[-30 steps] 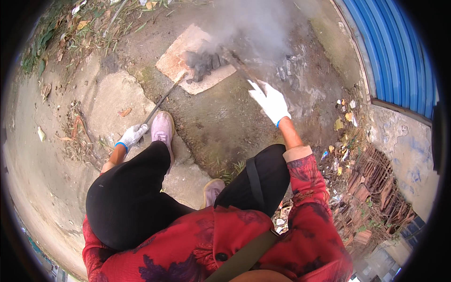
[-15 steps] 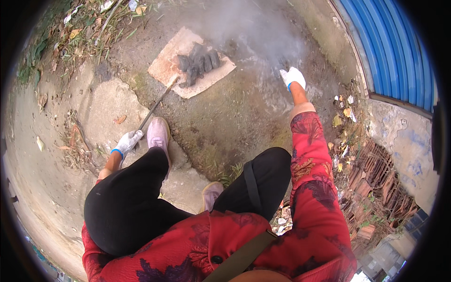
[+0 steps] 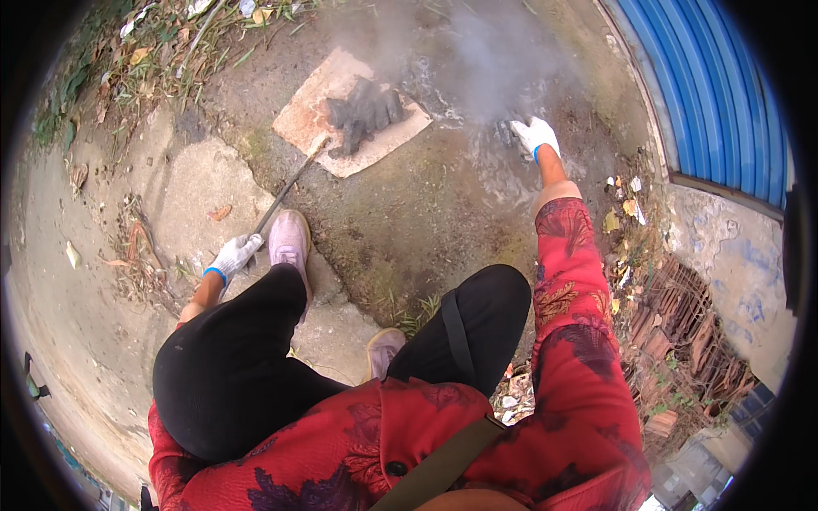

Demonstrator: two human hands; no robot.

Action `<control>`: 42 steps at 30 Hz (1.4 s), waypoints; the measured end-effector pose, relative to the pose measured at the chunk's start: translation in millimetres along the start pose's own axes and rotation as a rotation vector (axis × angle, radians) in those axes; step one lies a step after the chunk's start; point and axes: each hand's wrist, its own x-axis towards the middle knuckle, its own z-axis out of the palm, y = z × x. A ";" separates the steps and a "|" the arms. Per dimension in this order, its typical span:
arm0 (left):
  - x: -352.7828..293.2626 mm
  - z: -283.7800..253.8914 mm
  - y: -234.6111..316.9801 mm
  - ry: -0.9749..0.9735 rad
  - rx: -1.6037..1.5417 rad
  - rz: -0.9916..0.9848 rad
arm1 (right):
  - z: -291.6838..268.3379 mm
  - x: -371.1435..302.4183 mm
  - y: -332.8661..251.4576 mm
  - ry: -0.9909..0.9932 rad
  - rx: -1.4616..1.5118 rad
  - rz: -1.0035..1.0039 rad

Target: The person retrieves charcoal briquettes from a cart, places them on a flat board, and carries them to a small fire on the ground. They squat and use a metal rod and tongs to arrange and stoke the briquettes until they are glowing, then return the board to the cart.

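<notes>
My left hand [image 3: 235, 255], in a white knit glove with a blue cuff, is closed around the end of a long dark handle [image 3: 285, 192]. The handle's far end meets a flat, rust-and-beige square plate [image 3: 385, 154] on the ground. A heap of grey-black charcoal pieces [image 3: 362, 112] lies on that plate. Farther right, my right hand [image 3: 537, 137], gloved the same way, reaches down to dark, ashy lumps [image 3: 504, 134] on the ground. Its fingertips are blurred by smoke, and whether they grip a lump cannot be made out.
Grey smoke [image 3: 503, 68] drifts above the lumps. Broken concrete [image 3: 196, 183] lies under my left shoe [image 3: 290, 238]. Dry leaves and grass [image 3: 162, 60] edge the far left. Stacked roof tiles [image 3: 682, 341] and a blue corrugated shutter [image 3: 711, 85] stand on the right.
My right hand has shifted slightly right and now bends toward the dark lumps. The smoke has changed shape. My left hand keeps its hold on the handle.
</notes>
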 end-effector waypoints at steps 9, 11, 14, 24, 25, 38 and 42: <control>3.3 -1.0 -2.2 -0.023 0.018 -0.034 | -1.4 -14.4 -7.6 0.161 -0.322 0.027; 2.7 0.1 -2.9 -0.018 0.018 -0.015 | 1.6 -14.7 -8.8 0.218 -0.271 -0.024; 2.2 -0.1 -3.2 -0.011 0.012 0.009 | 7.0 -4.7 -9.7 0.173 -0.270 -0.023; 7.5 -1.7 -10.3 -0.027 0.038 -0.015 | 11.7 -52.9 -18.6 -0.139 0.879 0.048; 7.6 -0.7 -8.7 -0.036 0.031 -0.035 | 11.2 -68.7 -26.3 -0.163 0.839 0.019; 3.9 -0.2 -1.7 -0.015 0.019 -0.049 | 33.4 -164.8 -133.8 -0.313 0.298 -0.463; 12.0 1.0 -12.0 -0.035 0.026 -0.041 | 39.8 -159.0 -119.4 -0.151 0.192 -0.493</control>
